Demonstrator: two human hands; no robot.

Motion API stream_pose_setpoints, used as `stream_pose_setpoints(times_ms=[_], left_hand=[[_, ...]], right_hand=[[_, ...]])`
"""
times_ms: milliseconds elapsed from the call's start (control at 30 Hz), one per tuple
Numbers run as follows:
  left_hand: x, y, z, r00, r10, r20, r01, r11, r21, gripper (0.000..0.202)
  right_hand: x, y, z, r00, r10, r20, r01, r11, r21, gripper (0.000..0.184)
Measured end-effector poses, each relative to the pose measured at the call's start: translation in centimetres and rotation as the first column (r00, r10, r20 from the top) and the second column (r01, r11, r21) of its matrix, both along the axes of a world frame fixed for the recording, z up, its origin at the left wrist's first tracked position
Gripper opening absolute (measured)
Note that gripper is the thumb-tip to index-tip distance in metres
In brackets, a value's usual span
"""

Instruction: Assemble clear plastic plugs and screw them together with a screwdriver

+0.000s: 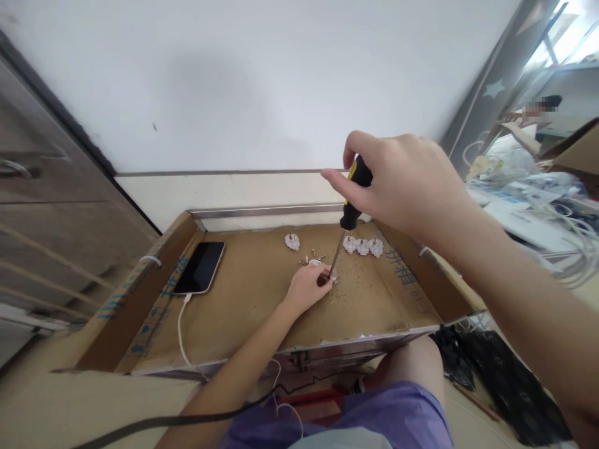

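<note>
Your right hand (pixel 402 178) is wrapped loosely around the handle of a screwdriver (pixel 350 215), thumb stretched out past it. The handle's chunky black with yellow accents, and the shaft is thin, straight metal, slanting down and a bit left. Your left hand (pixel 309 285) is down on the tabletop (pixel 253 299), fingertips closed on a small see-through piece (pixel 334 275), looks like plastic.

The surface is plain brown cardboard with folded-up sides, blue printing and dark specks scattered near your left hand. Three whitish pieces (pixel 362 246) with scalloped-looking edges and metal bits poking up sit in a row, off to the right of the shaft. One matching piece (pixel 292 241) is by itself farther back on the left, and a few tiny metal pins (pixel 321 257) lie just beyond your left fingers. Over on the left there's a flat, glossy black-screened phone (pixel 200 268) with a white cable (pixel 180 330) plugged in.

So the screwdriver runs from your right hand straight down to the piece at your left fingertips. Your fingers cover part of that piece, and the driver's tip is too small to make out, so I can't tell what it's seated in. Both forearms get cut off by the frame.
</note>
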State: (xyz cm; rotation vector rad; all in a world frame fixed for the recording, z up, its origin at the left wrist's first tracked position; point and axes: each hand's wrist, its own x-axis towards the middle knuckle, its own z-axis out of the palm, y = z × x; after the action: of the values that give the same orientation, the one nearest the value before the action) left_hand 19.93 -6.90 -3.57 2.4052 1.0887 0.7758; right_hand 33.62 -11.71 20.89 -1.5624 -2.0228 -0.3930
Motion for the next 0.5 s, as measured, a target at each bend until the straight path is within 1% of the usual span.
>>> stream_pose_setpoints(times_ms=[33, 67, 100, 167, 200, 233, 267, 333, 367, 400, 433, 467, 500], left_hand=[[0.0, 0.0, 0.0, 1.000, 0.001, -0.002, -0.001, 1.000, 0.003, 0.008], [0.0, 0.0, 0.0, 1.000, 0.004, -0.002, -0.004, 1.000, 0.004, 0.009], [0.0, 0.0, 0.0, 1.000, 0.007, -0.001, -0.007, 1.000, 0.004, 0.009], [0.0, 0.0, 0.0, 1.000, 0.008, 0.005, -0.008, 1.000, -0.001, 0.010], [0.0, 0.0, 0.1, 1.000, 0.006, 0.008, -0.006, 1.000, -0.004, 0.010], [0.0, 0.0, 0.1, 1.000, 0.003, 0.010, -0.003, 1.000, -0.007, 0.010], [0.0, -0.1, 0.1, 1.000, 0.002, 0.014, -0.002, 1.000, -0.010, 0.010], [0.0, 0.0, 0.0, 1.000, -0.002, 0.020, 0.002, 1.000, -0.011, 0.010], [0.0, 0.0, 0.0, 1.000, -0.004, 0.022, 0.004, 1.000, -0.010, 0.011], [0.0, 0.0, -0.1, 1.000, -0.006, 0.023, 0.006, 1.000, -0.009, 0.011], [0.0, 0.0, -0.1, 1.000, -0.007, 0.022, 0.007, 1.000, -0.007, 0.011], [0.0, 0.0, -0.1, 1.000, -0.007, 0.022, 0.007, 1.000, -0.004, 0.011], [0.0, 0.1, -0.2, 1.000, -0.006, 0.021, 0.006, 1.000, -0.001, 0.011]], right_hand=[[0.1, 0.1, 0.0, 1.000, 0.007, 0.010, -0.007, 1.000, 0.003, 0.029], [0.2, 0.2, 0.1, 0.998, 0.065, 0.007, -0.065, 0.998, -0.026, 0.027], [0.4, 0.2, 0.2, 0.988, 0.157, -0.014, -0.157, 0.984, -0.080, 0.027], [0.9, 0.1, 0.5, 0.935, 0.340, -0.104, -0.355, 0.912, -0.204, 0.035], [1.0, 0.0, 0.6, 0.914, 0.381, -0.136, -0.404, 0.883, -0.238, 0.037], [1.0, -0.1, 0.7, 0.917, 0.375, -0.138, -0.399, 0.884, -0.244, 0.035], [1.0, -0.2, 0.7, 0.939, 0.327, -0.106, -0.343, 0.911, -0.230, 0.031], [0.7, -0.4, 0.8, 0.991, 0.135, 0.008, -0.132, 0.981, -0.141, 0.023], [0.6, -0.4, 0.8, 0.998, 0.035, 0.059, -0.029, 0.995, -0.093, 0.026], [0.5, -0.4, 0.8, 0.995, -0.038, 0.091, 0.044, 0.997, -0.062, 0.031], [0.5, -0.3, 0.9, 0.992, -0.072, 0.106, 0.078, 0.996, -0.050, 0.035], [0.6, -0.2, 1.0, 0.992, -0.061, 0.110, 0.067, 0.996, -0.053, 0.037], [0.9, -0.1, 1.1, 0.995, -0.003, 0.102, 0.012, 0.997, -0.079, 0.035]])
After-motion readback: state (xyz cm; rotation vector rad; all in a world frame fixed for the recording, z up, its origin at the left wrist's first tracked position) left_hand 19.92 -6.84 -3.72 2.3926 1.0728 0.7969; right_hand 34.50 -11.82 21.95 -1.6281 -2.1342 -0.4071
